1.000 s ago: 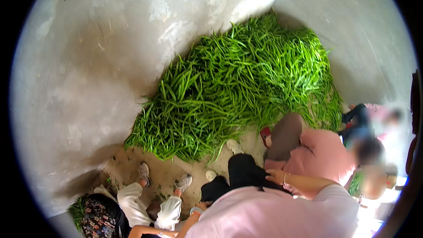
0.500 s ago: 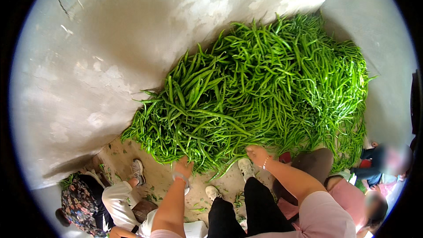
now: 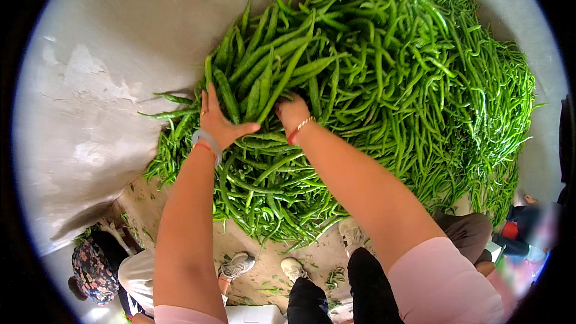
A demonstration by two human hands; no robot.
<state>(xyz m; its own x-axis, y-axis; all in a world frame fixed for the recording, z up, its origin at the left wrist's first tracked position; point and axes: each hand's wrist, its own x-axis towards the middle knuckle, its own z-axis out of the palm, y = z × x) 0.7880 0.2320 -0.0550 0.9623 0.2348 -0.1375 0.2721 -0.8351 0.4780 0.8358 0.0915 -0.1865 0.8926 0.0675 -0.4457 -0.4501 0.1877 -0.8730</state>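
Note:
A big heap of long green chili peppers (image 3: 396, 108) lies against the wall. Both my arms reach into its left part. My left hand (image 3: 219, 123) is open, thumb and fingers spread against the outer side of a bunch of larger green chili peppers (image 3: 261, 78). On the bunch's other side, my right hand (image 3: 293, 114) is closed, its fingers curled in among the peppers; the fingertips are hidden. The bunch stands between the two hands, tips pointing away from me.
A grey plastered wall (image 3: 126, 90) rises behind and left of the heap. Another person in a floral top (image 3: 97, 269) is at lower left, and more people sit at lower right. A white box (image 3: 257, 314) stands by my feet. Scraps litter the floor (image 3: 144, 209).
Both my hands have moved from the heap's near edge up and forward onto the larger peppers. My view has come closer to the heap.

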